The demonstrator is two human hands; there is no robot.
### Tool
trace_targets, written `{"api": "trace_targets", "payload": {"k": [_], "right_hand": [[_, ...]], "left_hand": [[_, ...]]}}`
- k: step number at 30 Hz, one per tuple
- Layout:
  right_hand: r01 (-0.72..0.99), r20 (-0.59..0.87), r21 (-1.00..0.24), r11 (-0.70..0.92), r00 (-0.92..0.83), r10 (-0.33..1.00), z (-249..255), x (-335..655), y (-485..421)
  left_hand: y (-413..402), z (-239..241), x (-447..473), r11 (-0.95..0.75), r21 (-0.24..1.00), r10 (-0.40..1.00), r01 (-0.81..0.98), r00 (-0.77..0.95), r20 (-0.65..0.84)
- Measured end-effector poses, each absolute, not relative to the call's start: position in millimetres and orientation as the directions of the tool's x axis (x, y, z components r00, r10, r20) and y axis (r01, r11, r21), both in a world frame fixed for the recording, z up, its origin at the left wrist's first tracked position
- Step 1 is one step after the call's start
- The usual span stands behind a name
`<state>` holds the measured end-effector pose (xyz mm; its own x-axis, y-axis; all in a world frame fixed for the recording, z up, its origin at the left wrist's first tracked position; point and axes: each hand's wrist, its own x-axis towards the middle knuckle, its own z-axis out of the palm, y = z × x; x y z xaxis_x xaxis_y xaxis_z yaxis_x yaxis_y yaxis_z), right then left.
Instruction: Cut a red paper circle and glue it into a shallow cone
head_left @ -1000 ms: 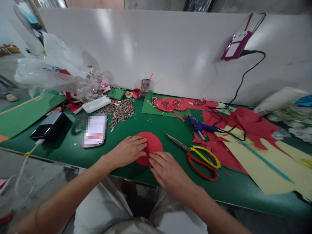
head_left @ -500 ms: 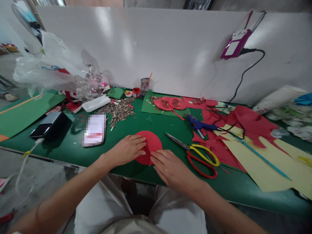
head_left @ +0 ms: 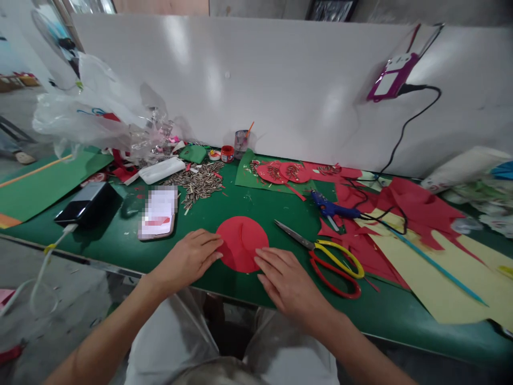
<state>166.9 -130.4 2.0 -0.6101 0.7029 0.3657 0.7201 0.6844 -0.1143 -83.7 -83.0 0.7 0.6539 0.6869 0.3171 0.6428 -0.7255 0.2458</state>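
A red paper circle [head_left: 241, 243] lies flat on the green table [head_left: 260, 206] in front of me. My left hand [head_left: 187, 259] rests flat at its left edge, fingers stretched out, fingertips touching the paper. On the circle's lower right edge my right hand [head_left: 285, 278] lies flat with fingers extended. Neither hand holds anything. Scissors with yellow and red handles [head_left: 326, 260] lie just right of my right hand.
A blue glue gun [head_left: 329, 207] with a black cord, red paper scraps [head_left: 404, 206] and a yellow sheet [head_left: 444, 278] lie to the right. A pile of sunflower seeds [head_left: 198, 183], a phone [head_left: 158, 219], a power bank [head_left: 86, 202] and plastic bags [head_left: 88, 120] sit left. Decorated red discs [head_left: 282, 172] lie behind.
My left hand slid left off the red circle to its edge, uncovering most of the paper. My right hand shifted slightly right and stays on the lower right edge.
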Motion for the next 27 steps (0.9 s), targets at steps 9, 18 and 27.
{"api": "trace_targets", "payload": {"k": [9, 18, 27], "right_hand": [[0.672, 0.399, -0.137, 0.728, -0.635, 0.661, -7.5, 146.8, -126.5], [0.681, 0.44, -0.223, 0.697, -0.568, 0.696, -11.6, 150.0, -124.4], [0.681, 0.416, -0.303, 0.667, -0.535, 0.735, -9.1, 149.5, -124.8]], "left_hand": [[-76.0, -5.5, -49.0, -0.856, 0.118, 0.516, 0.503, 0.82, 0.246], [-75.5, -4.6, -57.0, -0.867, 0.166, 0.498, 0.469, 0.821, 0.279], [-75.1, -2.7, -61.8, -0.854, 0.19, 0.519, 0.484, 0.815, 0.259]]}}
